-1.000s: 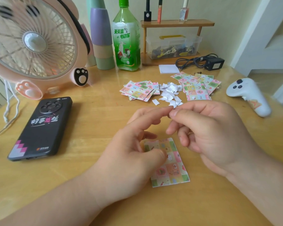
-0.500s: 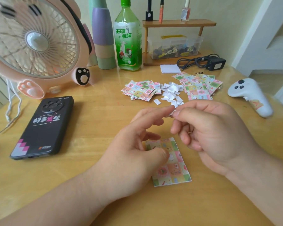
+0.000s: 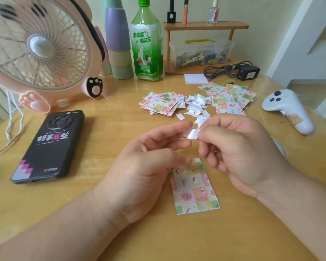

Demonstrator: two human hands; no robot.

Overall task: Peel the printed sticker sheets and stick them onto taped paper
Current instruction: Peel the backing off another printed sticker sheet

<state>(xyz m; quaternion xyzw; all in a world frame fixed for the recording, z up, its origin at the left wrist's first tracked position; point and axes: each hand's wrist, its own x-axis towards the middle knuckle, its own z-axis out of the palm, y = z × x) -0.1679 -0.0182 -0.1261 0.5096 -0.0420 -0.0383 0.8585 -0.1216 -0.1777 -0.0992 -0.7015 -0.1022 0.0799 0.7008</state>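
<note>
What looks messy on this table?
Small white scraps lie scattered loose between the left stack and right stack of stickers, with strays around them. The right hand pinches one more scrap. Nothing looks spilled or broken.

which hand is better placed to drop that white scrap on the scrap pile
Right, probably: the right hand pinches the white scrap and its fingers lie beside the scrap pile.

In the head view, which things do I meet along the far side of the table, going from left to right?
pink fan → stacked cups → green bottle → wooden shelf → white controller
</note>
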